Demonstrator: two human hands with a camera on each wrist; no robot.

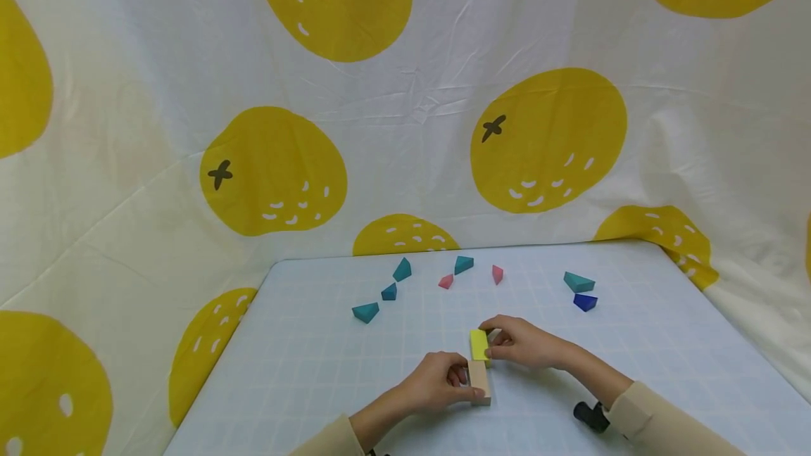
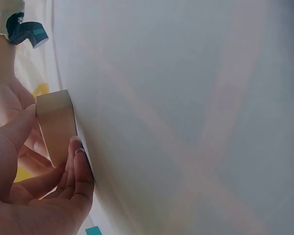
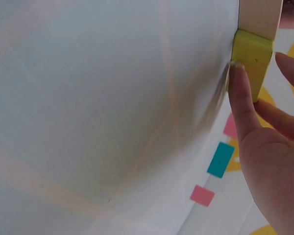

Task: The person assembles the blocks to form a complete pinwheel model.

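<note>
Near the front middle of the table, my left hand (image 1: 437, 382) grips a plain wooden block (image 1: 479, 380) between thumb and fingers. In the left wrist view the wooden block (image 2: 56, 125) shows its end and one side, with fingertips against its lower part. My right hand (image 1: 522, 343) pinches a yellow block (image 1: 479, 345) just beyond it. The two blocks stand end to end; in the right wrist view the yellow block (image 3: 255, 61) meets the wooden block (image 3: 258, 17) with no visible gap.
Several teal pieces (image 1: 365, 312) and two pink pieces (image 1: 497, 274) lie farther back on the table (image 1: 304, 364). A dark blue piece (image 1: 586, 302) sits at right beside a teal one. A patterned curtain (image 1: 405, 90) hangs behind the table's back edge.
</note>
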